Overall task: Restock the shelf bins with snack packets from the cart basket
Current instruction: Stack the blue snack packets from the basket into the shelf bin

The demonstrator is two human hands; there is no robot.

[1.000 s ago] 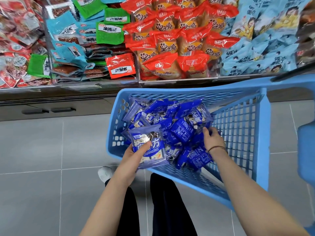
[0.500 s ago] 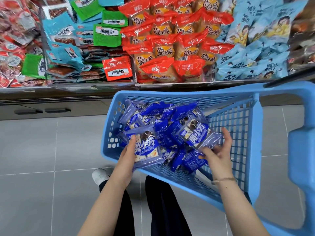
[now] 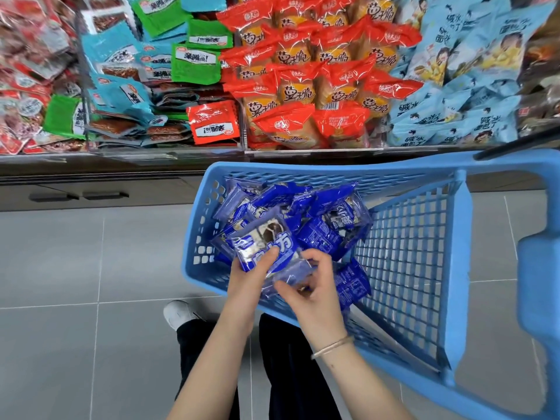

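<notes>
A light blue cart basket (image 3: 406, 256) stands in front of me with several dark blue snack packets (image 3: 327, 225) heaped inside. My left hand (image 3: 248, 277) grips a stack of these blue packets (image 3: 263, 244) at the basket's near left corner, thumb on top. My right hand (image 3: 312, 286) is right beside it, fingers curled round the lower edge of another blue packet (image 3: 288, 275) pressed under the stack. How many packets each hand has is hidden. The shelf bins (image 3: 303, 86) lie beyond the basket.
The bins hold red packets (image 3: 318, 80) in the middle, pale blue ones (image 3: 460, 86) at right, green and teal ones (image 3: 151, 65) at left. Clear dividers separate them. Grey floor tiles (image 3: 91, 268) lie left; the cart's blue frame (image 3: 536, 268) stands right.
My right hand has brought its packet leftward from the basket's middle to the stack in my left hand. The left hand has stayed at the near left corner.
</notes>
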